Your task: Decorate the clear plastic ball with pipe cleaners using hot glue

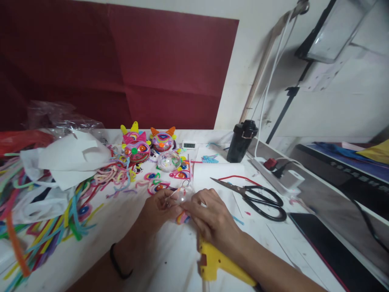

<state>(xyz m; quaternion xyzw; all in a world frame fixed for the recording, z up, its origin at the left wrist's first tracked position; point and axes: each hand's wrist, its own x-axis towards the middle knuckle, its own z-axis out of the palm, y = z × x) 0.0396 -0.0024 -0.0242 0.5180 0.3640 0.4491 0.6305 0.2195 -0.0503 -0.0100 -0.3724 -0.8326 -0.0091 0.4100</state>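
My left hand (158,211) is closed, its fingertips pinching the near left side of a clear plastic ball (183,194). A thin loop stands up from the ball's top. My right hand (212,213) has its fingers bent around the ball's right side, thumb and forefinger close to the left fingertips. Just below the fingers, a small pink and blue piece (181,217) shows partly. Under my right wrist lies a yellow glue gun (220,261), half covered by the forearm. Right behind the ball are colourful eye-shaped pieces (158,186) of pipe cleaner.
Pipe cleaners (54,231) and white paper (73,156) crowd the left. Finished decorated balls (163,140) and another clear ball (169,161) stand at the back. To the right are black scissors (258,196), a black bottle (241,142), a power strip (279,178) and a phone (322,247).
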